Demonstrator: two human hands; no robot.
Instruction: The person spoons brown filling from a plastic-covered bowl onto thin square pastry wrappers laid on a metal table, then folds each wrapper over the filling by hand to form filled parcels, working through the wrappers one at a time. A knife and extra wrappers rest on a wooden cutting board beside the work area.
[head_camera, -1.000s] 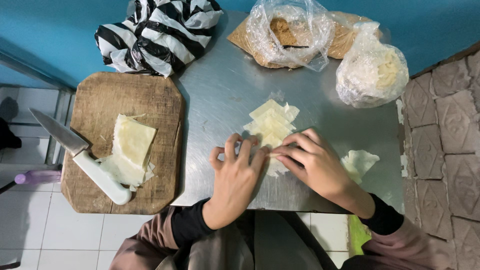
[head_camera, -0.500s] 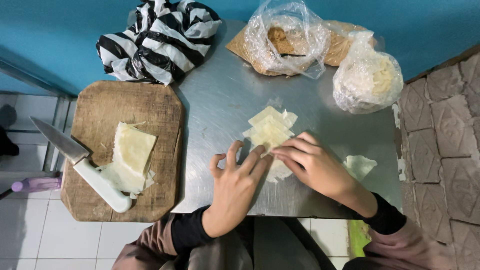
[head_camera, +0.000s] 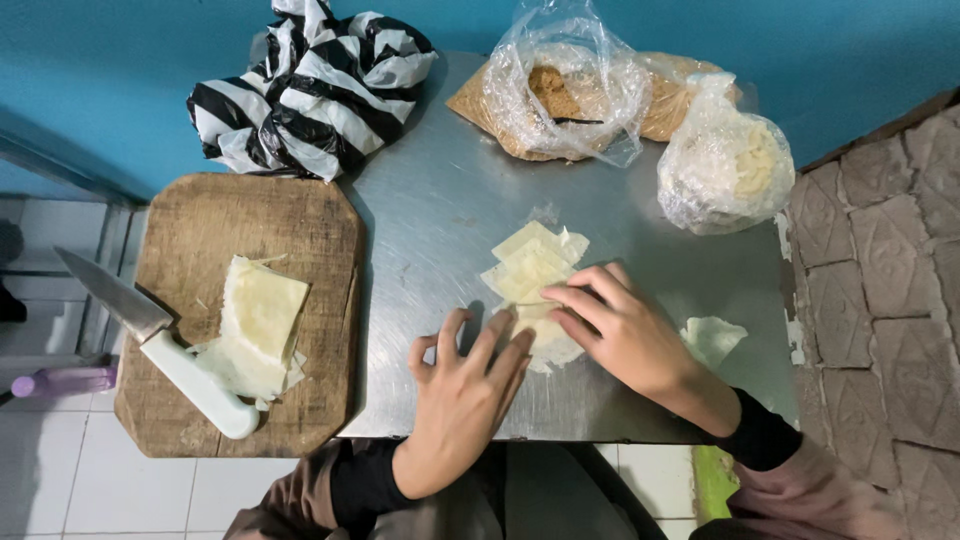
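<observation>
Both hands are pressing flat, fingers spread and open, on the near end of a small heap of thin pale dough sheets (head_camera: 532, 268) lying on the steel tabletop (head_camera: 440, 220). The left hand (head_camera: 468, 385) is resting its fingertips on the lowest sheet, and the right hand (head_camera: 625, 335) is lying just beside it, covering the same sheet from the other side; neither is clamping anything.

The sheets look thin and soft, so uneven pressing is likely to be tearing or creasing one, and the overlapping sheets beyond the fingers may be sticking together. A loose scrap (head_camera: 712, 338) is lying just right of the right hand, where a wrist could drag it off the edge.

Well to the left of the left hand, a knife (head_camera: 160, 345) with a white handle is overhanging the wooden cutting board (head_camera: 200, 230) beside another stack of sheets (head_camera: 258, 318); a careless reach could knock it down.
</observation>
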